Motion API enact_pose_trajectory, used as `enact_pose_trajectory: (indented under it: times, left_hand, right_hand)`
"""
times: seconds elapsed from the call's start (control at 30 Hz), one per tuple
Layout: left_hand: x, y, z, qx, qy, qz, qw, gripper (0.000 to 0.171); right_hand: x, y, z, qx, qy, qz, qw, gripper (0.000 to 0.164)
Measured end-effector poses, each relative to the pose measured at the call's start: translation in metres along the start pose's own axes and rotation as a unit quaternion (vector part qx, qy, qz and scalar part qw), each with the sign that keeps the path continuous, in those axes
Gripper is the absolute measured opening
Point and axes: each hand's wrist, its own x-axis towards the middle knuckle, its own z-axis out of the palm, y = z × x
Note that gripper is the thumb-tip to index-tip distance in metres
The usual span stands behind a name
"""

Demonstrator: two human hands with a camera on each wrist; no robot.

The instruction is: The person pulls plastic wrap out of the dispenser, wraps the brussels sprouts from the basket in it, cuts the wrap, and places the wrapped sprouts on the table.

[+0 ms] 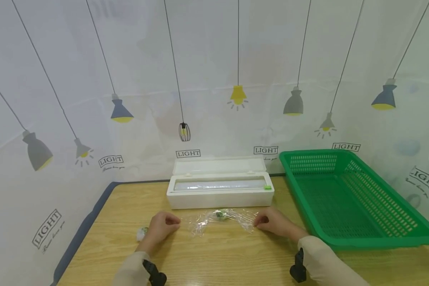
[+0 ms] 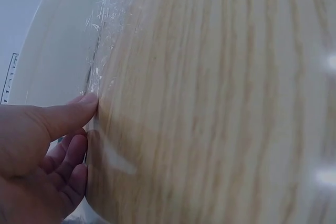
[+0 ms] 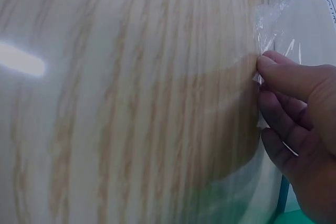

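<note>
A piece of clear cling film [image 1: 200,227] stretches between the two hands above the wooden table. My left hand [image 1: 161,228] pinches its left end between thumb and fingers, and my right hand [image 1: 274,223] pinches the right end. In the right wrist view, thumb and forefinger meet on the gathered film [image 3: 266,32]. Around the middle of the film is a small green and white item [image 1: 220,215]; its kind cannot be made out. Another small whitish-green bundle [image 1: 141,234] lies on the table just left of my left wrist, partly hidden by it.
Behind the hands stands a white cling film box [image 1: 219,200], lid up, with a roll [image 1: 218,185] inside and a green slider [image 1: 267,187] at its right. A large green plastic basket [image 1: 336,206] is on the right. A printed wall covering rises behind the table [image 1: 207,258].
</note>
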Motion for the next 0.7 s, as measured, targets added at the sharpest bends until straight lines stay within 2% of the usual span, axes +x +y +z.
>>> enact_pose_trajectory:
  times: [0.53, 0.7]
  left_hand:
    - [0.000, 0.006, -0.007, 0.023, -0.037, -0.012, 0.9990, 0.007]
    - [-0.003, 0.015, -0.009, 0.024, -0.030, -0.023, 0.9990, 0.008]
  right_hand:
    - [-0.006, 0.004, -0.002, 0.044, 0.011, 0.049, 0.998, 0.008]
    - [-0.004, 0.000, -0.003, 0.035, 0.016, 0.052, 0.998, 0.008]
